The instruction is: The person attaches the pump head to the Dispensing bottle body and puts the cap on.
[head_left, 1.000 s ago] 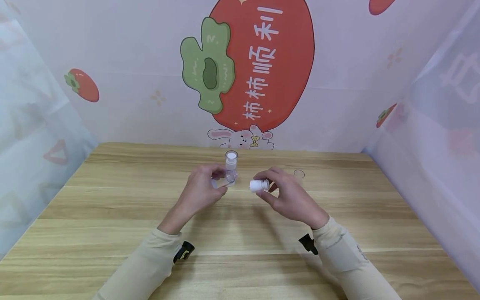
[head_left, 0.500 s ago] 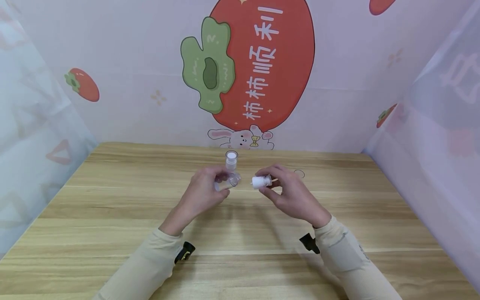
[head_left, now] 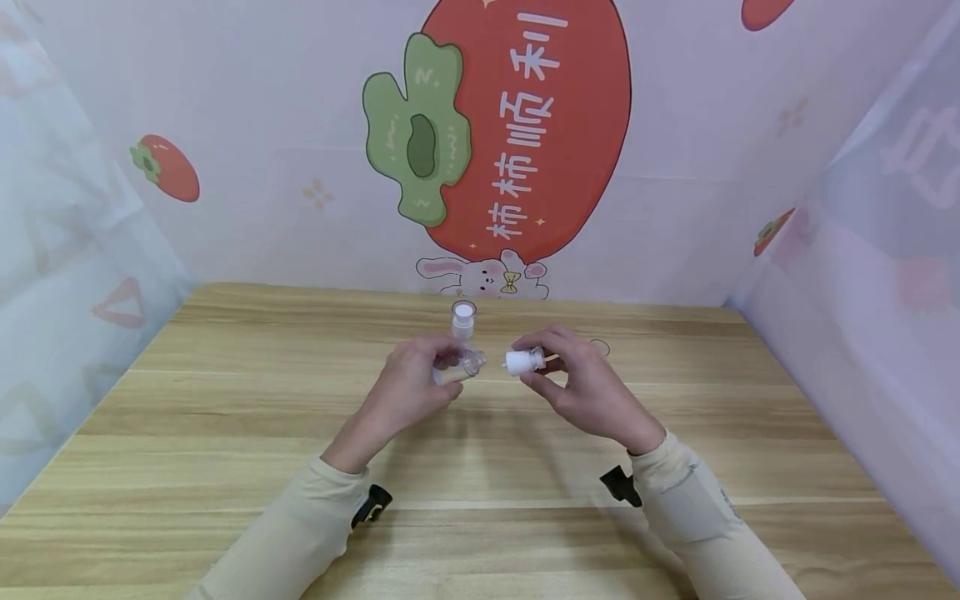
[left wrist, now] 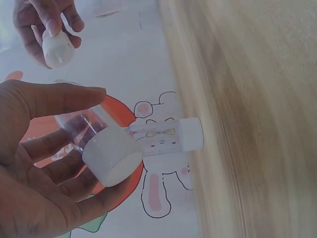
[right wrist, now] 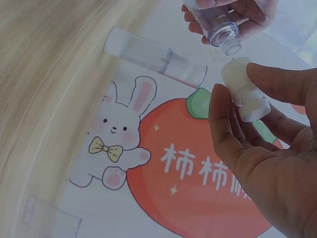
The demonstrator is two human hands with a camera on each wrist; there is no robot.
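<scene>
My left hand (head_left: 408,383) holds a clear bottle (left wrist: 111,153) with a white base, fingers and thumb curled round its body. The bottle is tilted, and its bare threaded neck (right wrist: 229,42) points toward my right hand (head_left: 581,387). Between that hand's thumb and fingers is a white pump head (right wrist: 237,79) with a translucent end, its white side facing the bottle. A small gap separates neck and pump head. Behind the left fingers, a second clear bottle (head_left: 463,323) stands upright on the table; its lower part is hidden in the head view.
Right of the right hand, a clear round cap (head_left: 599,347) stands on the wooden table (head_left: 480,533); its outline is faint. A printed backdrop (head_left: 285,217) rises along the table's back edge, with fabric walls on both sides.
The left hand has tipped its bottle so that the neck turns rightward to the pump head. My right hand has shifted slightly up and right. The standing bottle and the cap keep their places.
</scene>
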